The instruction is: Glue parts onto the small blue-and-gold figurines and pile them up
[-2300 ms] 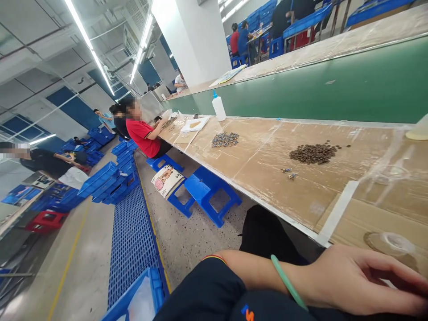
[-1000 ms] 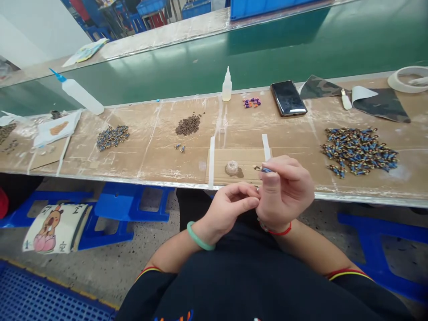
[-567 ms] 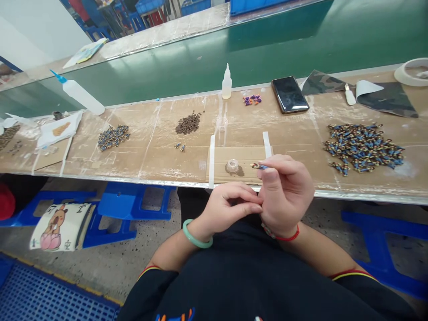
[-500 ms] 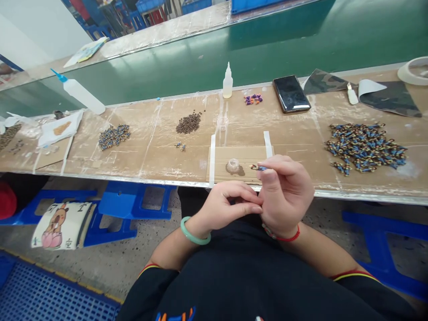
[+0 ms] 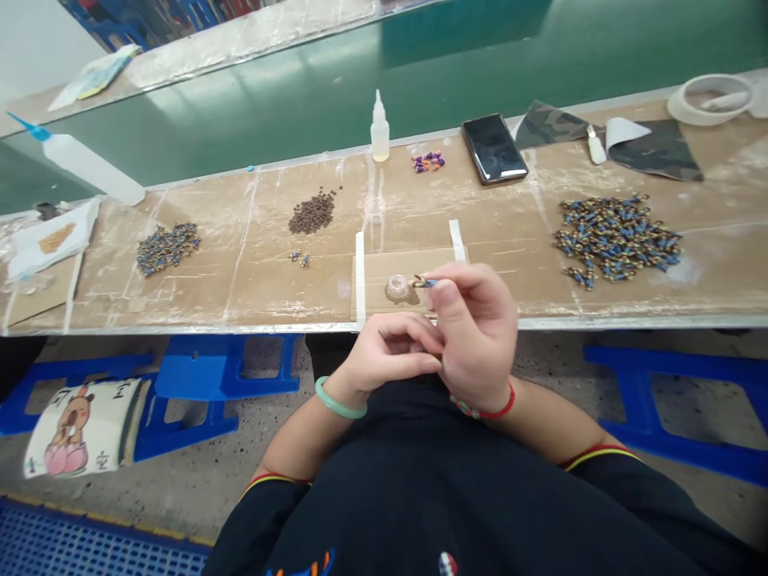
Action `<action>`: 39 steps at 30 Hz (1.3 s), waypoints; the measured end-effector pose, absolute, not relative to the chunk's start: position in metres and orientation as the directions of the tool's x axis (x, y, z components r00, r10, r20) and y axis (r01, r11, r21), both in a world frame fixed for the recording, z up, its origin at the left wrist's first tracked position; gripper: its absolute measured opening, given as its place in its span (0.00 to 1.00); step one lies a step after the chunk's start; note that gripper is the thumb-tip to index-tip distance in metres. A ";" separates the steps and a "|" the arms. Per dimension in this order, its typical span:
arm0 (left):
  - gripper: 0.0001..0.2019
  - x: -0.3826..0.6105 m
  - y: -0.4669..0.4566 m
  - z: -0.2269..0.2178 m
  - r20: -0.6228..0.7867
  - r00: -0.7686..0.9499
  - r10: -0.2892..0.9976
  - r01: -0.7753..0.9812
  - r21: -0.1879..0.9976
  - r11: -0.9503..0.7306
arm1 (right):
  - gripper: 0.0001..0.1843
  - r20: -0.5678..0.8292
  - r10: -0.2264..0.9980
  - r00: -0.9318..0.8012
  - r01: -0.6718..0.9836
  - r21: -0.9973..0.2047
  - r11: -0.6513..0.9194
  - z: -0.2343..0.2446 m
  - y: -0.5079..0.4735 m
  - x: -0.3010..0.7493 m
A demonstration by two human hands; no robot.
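My right hand (image 5: 477,336) is closed in a pinch on a small blue and brass piece (image 5: 425,282), held just above the bench edge beside a small clear dish (image 5: 397,286). My left hand (image 5: 390,356) is curled against the right one, fingers closed on something I cannot make out. A large heap of blue and brass pieces (image 5: 618,236) lies to the right on the cardboard-covered bench (image 5: 270,272). A pile of small brown beads (image 5: 313,214) sits further back, left of centre.
A small glue bottle (image 5: 378,128), purple bits (image 5: 428,162), a black phone (image 5: 494,147), camouflage cloth (image 5: 654,148) and a tape roll (image 5: 708,96) line the back. Another blue heap (image 5: 166,246) and a squeeze bottle (image 5: 84,164) lie left. Blue stools (image 5: 204,376) stand below.
The view swung from the left aisle down to the bench. Since then my right hand carried the small piece slightly left, close to the clear dish; my left hand stayed curled beside it.
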State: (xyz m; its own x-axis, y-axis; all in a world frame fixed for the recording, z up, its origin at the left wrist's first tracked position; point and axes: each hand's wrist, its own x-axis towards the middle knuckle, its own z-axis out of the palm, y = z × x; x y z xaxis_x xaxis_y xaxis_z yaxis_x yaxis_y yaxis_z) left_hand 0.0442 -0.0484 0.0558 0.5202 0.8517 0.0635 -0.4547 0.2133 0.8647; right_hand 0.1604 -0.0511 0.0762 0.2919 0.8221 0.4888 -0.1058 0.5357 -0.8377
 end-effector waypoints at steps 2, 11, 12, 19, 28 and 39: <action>0.20 0.048 -0.052 0.050 0.007 0.495 0.869 -0.536 0.790 0.299 | 0.06 0.420 0.856 0.300 -0.187 -0.854 0.485 0.077 -0.050 0.157; 0.27 0.052 -0.059 0.054 -0.082 0.471 0.878 -0.632 0.663 0.401 | 0.08 0.419 0.882 0.214 -0.333 -0.818 0.469 0.083 -0.053 0.155; 0.26 0.052 -0.059 0.055 -0.084 0.469 0.879 -0.643 0.650 0.405 | 0.08 0.428 0.879 0.212 -0.315 -0.821 0.476 0.083 -0.053 0.155; 0.20 0.050 -0.057 0.055 0.035 0.474 0.880 -0.714 0.599 0.361 | 0.06 0.475 0.860 0.187 -0.232 -0.829 0.509 0.077 -0.052 0.161; 0.12 0.046 -0.045 0.052 0.141 0.482 0.865 -0.762 0.555 0.334 | 0.06 0.424 0.905 0.043 -0.368 -0.835 0.409 0.059 -0.037 0.172; 0.07 0.008 -0.009 0.023 0.194 0.222 0.956 -0.616 0.788 -0.017 | 0.09 0.798 0.596 -0.087 0.489 -0.487 0.724 0.023 -0.015 0.210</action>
